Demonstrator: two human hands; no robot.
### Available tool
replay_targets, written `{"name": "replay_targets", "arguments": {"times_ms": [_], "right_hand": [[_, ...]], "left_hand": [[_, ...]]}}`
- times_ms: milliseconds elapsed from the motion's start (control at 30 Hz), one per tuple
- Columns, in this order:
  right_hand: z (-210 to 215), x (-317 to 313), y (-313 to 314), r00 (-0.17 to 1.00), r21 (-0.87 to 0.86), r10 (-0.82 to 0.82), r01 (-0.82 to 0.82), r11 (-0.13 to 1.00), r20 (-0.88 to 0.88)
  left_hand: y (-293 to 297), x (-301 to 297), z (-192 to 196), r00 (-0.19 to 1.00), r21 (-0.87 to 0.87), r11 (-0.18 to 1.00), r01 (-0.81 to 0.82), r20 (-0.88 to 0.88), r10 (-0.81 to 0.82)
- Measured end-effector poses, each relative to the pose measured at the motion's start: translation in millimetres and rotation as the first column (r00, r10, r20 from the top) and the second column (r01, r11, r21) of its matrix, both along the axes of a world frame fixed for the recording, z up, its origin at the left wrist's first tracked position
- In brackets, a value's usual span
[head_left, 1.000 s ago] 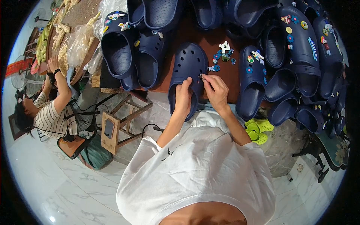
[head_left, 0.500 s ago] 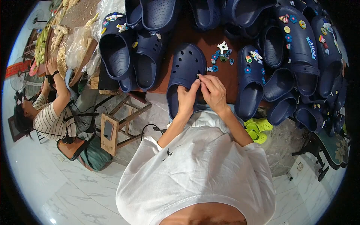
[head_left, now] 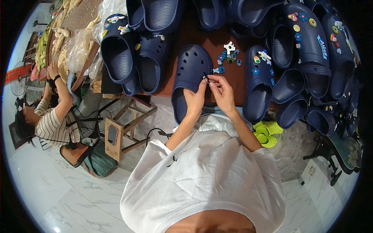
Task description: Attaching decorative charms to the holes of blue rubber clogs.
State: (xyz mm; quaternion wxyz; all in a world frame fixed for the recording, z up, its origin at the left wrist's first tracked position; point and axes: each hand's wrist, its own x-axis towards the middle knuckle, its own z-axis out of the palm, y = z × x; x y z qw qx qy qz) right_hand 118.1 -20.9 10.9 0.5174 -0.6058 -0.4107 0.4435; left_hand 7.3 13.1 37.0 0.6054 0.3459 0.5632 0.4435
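A navy clog [head_left: 193,64] with round holes lies on the brown tabletop before me, its toe pointing away. My left hand [head_left: 195,101] grips the clog's right side, fingers inside the opening and thumb outside. Against that same side, my right hand [head_left: 222,93] has its fingertips pinched by a tiny light-coloured piece [head_left: 204,77], too small to name. Past my right hand lies a loose cluster of shoe charms [head_left: 229,57], blue flowers and a white figure among them. To the right sits another navy clog [head_left: 258,85] with charms fixed in it.
More navy clogs [head_left: 309,50] crowd the right and far side, with others [head_left: 118,50] at the left. Green clogs [head_left: 267,134] show below the table edge. A wooden stool [head_left: 116,134] stands at left, near another person [head_left: 54,112] in a striped shirt.
The clog and my left hand have shifted slightly. My right fingers have curled and changed position at the clog's side, where a light-coloured bit now shows.
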Motion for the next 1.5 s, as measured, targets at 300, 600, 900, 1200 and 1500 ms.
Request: {"name": "replay_targets", "arguments": {"times_ms": [300,600,900,1200,1500], "right_hand": [[0,-5,2,0.999,0.01,0.001,-0.001,1.0,-0.045],[2,-4,4,0.998,0.025,-0.003,0.004,1.0,-0.056],[17,-3,14,0.979,0.115,0.015,-0.039,0.993,0.204],[-15,32,10,0.895,0.083,-0.207,0.19,0.978,0.395],[6,19,10,0.968,0.051,-0.047,0.035,0.998,0.246]], "left_hand": [[0,-1,-7,0.999,-0.014,0.999,-0.034,-0.039,0.034],[-3,-10,-6,0.986,-0.097,0.995,-0.038,0.159,0.053],[-3,-19,6,0.943,-0.208,0.978,-0.007,0.323,0.076],[-4,-14,23,0.949,-0.237,0.966,-0.101,0.269,0.165],[-5,-22,7,0.959,-0.196,0.98,-0.018,0.275,0.073]]}}
